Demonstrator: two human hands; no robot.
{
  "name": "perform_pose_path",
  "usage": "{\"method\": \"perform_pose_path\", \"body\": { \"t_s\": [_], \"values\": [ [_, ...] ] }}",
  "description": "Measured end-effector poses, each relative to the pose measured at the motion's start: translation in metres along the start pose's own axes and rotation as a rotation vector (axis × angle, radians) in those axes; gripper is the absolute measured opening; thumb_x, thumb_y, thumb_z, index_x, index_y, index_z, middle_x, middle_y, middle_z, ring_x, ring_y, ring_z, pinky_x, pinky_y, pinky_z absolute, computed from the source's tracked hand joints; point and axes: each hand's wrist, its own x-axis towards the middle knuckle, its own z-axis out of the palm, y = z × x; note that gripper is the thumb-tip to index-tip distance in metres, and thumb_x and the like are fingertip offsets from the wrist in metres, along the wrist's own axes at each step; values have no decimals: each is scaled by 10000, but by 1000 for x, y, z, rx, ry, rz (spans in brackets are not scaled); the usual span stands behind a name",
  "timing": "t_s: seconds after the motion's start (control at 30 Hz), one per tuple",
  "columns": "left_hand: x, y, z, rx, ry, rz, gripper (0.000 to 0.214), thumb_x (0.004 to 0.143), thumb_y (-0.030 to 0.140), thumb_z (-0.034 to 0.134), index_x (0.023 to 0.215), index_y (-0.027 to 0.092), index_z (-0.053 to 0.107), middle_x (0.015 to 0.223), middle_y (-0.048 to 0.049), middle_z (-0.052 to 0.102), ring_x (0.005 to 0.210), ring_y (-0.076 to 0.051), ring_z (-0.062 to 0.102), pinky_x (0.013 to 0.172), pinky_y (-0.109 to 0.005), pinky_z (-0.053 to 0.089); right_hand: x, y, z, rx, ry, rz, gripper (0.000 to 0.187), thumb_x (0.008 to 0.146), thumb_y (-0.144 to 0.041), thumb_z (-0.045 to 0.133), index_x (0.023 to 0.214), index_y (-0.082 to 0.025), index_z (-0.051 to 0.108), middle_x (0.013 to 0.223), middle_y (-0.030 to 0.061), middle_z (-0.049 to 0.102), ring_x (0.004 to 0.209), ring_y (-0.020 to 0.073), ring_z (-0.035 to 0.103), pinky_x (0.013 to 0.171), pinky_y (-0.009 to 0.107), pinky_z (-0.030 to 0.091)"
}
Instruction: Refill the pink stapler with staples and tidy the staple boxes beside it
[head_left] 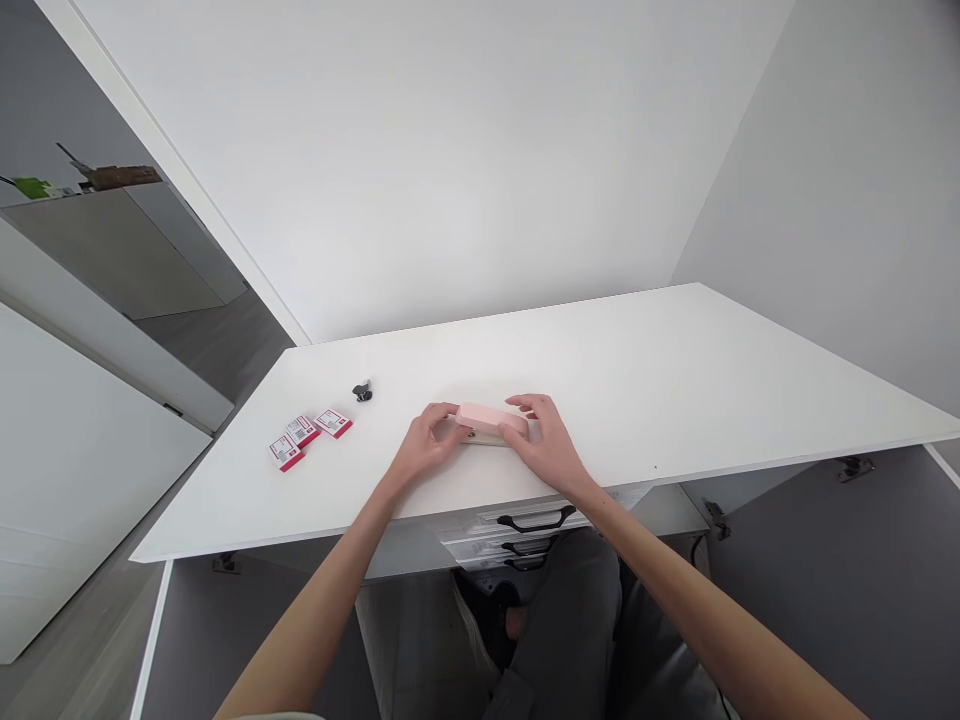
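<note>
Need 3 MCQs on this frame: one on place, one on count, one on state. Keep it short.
1. Where do the small red-and-white boxes lie relative to the pale pink oblong stapler?
A. To the left of it, on the white desk top
B. To the right of it
C. Stacked on top of it

2. How many small red-and-white boxes are there?
A. One
B. Three
C. Five

3. What is the state of the stapler?
A. Lifted well above the desk
B. Lying alone, untouched
C. Resting on the desk with both hands on it

Answers:
1. A: the boxes sit on the desk near its left edge, apart from the stapler, with a small black clip-like thing behind them.
2. B: three boxes lie side by side in a loose row.
3. C: the left hand grips one end and the right hand the other, while the stapler sits on the desk.
</note>
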Motion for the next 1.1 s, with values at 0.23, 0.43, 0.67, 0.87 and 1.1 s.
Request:
{"method": "perform_pose_path", "body": {
  "t_s": [0.23, 0.43, 0.67, 0.87, 1.1],
  "values": [
    [-9, 20, 11, -17, -42, 17, 251, 933, 485, 635, 1031, 268, 714, 1128, -53, 747, 1106, -271, 661, 1011, -417, 498, 1, -10, -4, 7, -201, 35, 267, 913, -458, 701, 1106, -274, 680, 1161, 73, 689, 1114, 287, 625, 962, 455, 505],
    [-10, 19, 10, -30, -45, 17, 195, 916, 440, 664, 968, 256, 700, 1053, -42, 744, 1034, -255, 671, 959, -393, 500, 0, -8, -5, 47, -235, 75, 315, 900, -481, 729, 1131, -270, 690, 1156, 57, 707, 1079, 270, 647, 925, 423, 508],
    [-9, 16, 11, -10, -76, 26, 225, 927, 469, 646, 924, 243, 658, 1001, -42, 721, 986, -247, 643, 922, -388, 494, 1, -7, -6, 83, -250, 69, 300, 906, -476, 727, 1119, -267, 692, 1137, 44, 707, 1066, 253, 653, 922, 399, 508],
    [-9, 18, 12, -5, -91, 43, 273, 934, 522, 633, 926, 250, 642, 1001, -40, 723, 998, -253, 642, 913, -384, 499, 1, -6, -8, 98, -254, 63, 294, 911, -486, 718, 1116, -277, 698, 1145, 44, 706, 1073, 253, 657, 932, 395, 514],
    [-11, 20, 13, 39, -91, 52, 305, 952, 553, 608, 985, 254, 660, 1005, -45, 720, 973, -246, 639, 876, -369, 503, 2, -13, -10, 128, -276, 86, 316, 918, -516, 701, 1127, -280, 693, 1183, 39, 704, 1103, 254, 646, 964, 392, 503]
  ]
}}
